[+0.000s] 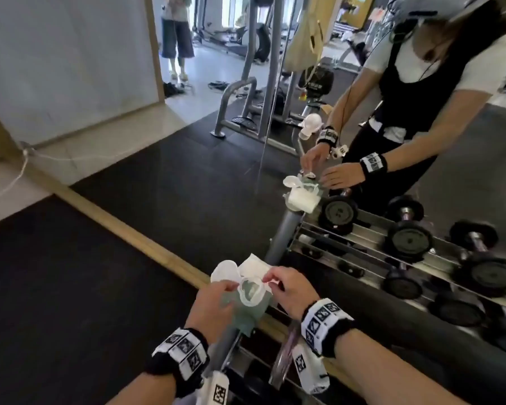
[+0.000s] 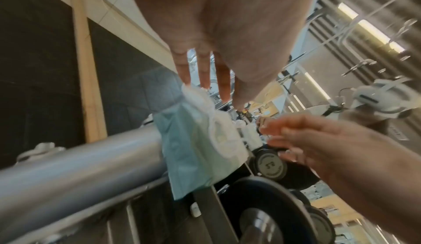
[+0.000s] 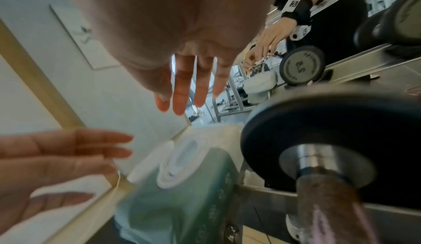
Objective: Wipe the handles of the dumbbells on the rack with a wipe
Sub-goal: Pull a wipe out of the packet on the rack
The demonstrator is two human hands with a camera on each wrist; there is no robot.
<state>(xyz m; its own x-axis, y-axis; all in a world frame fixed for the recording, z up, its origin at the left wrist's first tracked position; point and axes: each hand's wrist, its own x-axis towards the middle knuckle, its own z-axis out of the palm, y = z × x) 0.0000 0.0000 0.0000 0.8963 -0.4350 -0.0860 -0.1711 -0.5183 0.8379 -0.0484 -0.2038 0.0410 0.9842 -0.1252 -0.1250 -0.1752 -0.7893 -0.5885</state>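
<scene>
A teal pack of wipes point(image 1: 247, 311) with a white flip lid point(image 1: 224, 270) standing open sits on the end of the grey rack tube point(image 2: 79, 161). My left hand point(image 1: 214, 296) touches the pack's left side with straight fingers point(image 2: 203, 71). Over the pack's round opening point(image 3: 182, 156) is my right hand point(image 1: 281, 285), with fingers point(image 3: 182, 93) stretched out and nothing plainly held. A black dumbbell point(image 3: 323, 136) with a metal handle point(image 3: 330, 204) lies on the rack just right of the pack. Motion blur hides whether a wipe sticks out.
A wood-framed wall mirror point(image 1: 146, 238) stands right behind the rack and reflects me, the pack and a row of dumbbells point(image 1: 408, 241). Black rubber floor point(image 1: 56, 302) lies to the left. Gym machines point(image 1: 246, 92) and another person point(image 1: 176, 33) show in the mirror.
</scene>
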